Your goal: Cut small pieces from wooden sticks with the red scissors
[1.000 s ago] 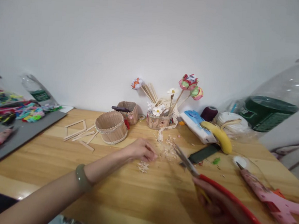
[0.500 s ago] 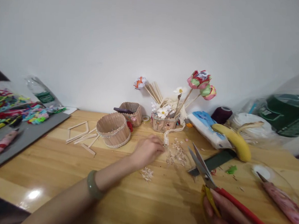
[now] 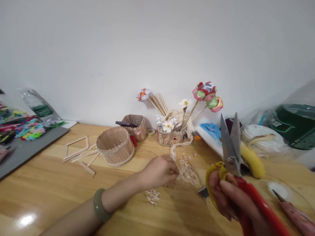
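My right hand (image 3: 235,199) is wrapped round the handles of large scissors (image 3: 231,148), one yellow and one red; their blades point up and stand slightly apart. My left hand (image 3: 159,172), with a green bangle (image 3: 100,204) on its wrist, has its fingers curled together just left of a pile of small wood chips (image 3: 188,171). Whatever its fingertips may hold is hidden. A smaller heap of chips (image 3: 152,196) lies below that hand. To its left stands a round basket of wooden slats (image 3: 114,147) with lace round its base.
Loose craft sticks (image 3: 76,148) lie at left, near a grey board (image 3: 17,155) with colourful pieces. Behind are a second basket (image 3: 138,125) and a flower holder (image 3: 169,137). Tissues (image 3: 210,134), a banana (image 3: 253,160) and a pink glue gun (image 3: 298,217) are at right.
My right hand has raised the scissors and turned their blades more upright. My left hand has shifted slightly right and nearer, beside the chips. The whole view has tilted a little.
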The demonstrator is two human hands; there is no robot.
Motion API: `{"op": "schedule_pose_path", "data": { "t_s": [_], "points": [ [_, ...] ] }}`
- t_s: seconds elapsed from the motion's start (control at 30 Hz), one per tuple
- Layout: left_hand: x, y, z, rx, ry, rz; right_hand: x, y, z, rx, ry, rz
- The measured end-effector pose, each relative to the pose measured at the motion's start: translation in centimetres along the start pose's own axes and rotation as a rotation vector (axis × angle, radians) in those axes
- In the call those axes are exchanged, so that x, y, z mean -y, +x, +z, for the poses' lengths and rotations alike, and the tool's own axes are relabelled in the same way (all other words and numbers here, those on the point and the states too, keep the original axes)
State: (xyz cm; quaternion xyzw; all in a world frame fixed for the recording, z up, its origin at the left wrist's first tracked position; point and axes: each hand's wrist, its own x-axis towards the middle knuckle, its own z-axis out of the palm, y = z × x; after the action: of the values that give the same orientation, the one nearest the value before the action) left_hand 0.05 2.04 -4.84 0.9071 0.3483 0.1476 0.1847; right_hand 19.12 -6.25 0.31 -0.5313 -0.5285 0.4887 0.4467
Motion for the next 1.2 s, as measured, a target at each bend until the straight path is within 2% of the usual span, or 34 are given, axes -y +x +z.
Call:
{"op": "schedule_pose_path", "data": {
  "t_s": [0.03,0.13,0.2,0.3,0.4,0.47,0.63,0.8,0.87,0.93,1.0,1.1,1.2],
  "points": [
    [0.0,0.0,0.0,-0.025,-0.014,-0.032,-0.4,0.4,0.1,-0.037,-0.036,-0.021],
    [0.0,0.0,-0.2,-0.026,-0.144,-0.1,-1.9,1.6,0.2,-0.026,-0.086,-0.005],
    [0.1,0.0,-0.2,0.026,-0.192,-0.062,-2.4,2.1,0.2,-0.037,-0.075,-0.007],
    [0.3,-0.1,0.0,0.087,-0.089,0.03,-2.4,1.8,0.4,-0.042,0.007,-0.029],
    [0.4,0.0,0.3,0.107,-0.032,0.048,-2.0,1.3,0.6,-0.06,0.056,-0.062],
    [0.5,0.0,0.6,0.103,-0.093,0.033,-1.7,1.3,0.6,-0.062,0.038,-0.07],
    [0.6,0.2,1.0,0.052,-0.282,-0.091,-0.7,2.4,0.8,-0.08,-0.087,-0.052],
    [-0.6,0.4,0.1,0.029,-0.475,-0.212,-1.0,2.8,1.9,-0.066,-0.104,0.038],
    [-1.5,0.4,-0.5,0.016,-0.613,-0.27,-1.4,2.7,2.3,-0.076,-0.107,0.048],
    [-2.5,0.2,-1.1,-0.035,-0.878,-0.382,-1.8,2.5,2.5,-0.098,-0.113,0.057],
    [-3.3,0.1,-1.6,-0.1,-1.042,-0.453,-2.0,2.4,2.5,-0.117,-0.107,0.059],
    [-4.0,0.0,-1.8,-0.176,-1.136,-0.495,-2.2,2.3,2.5,-0.126,-0.079,0.04],
    [-4.2,0.0,-1.7,-0.204,-1.181,-0.505,-2.3,2.3,2.5,-0.12,-0.043,0.012]
  ]
}}
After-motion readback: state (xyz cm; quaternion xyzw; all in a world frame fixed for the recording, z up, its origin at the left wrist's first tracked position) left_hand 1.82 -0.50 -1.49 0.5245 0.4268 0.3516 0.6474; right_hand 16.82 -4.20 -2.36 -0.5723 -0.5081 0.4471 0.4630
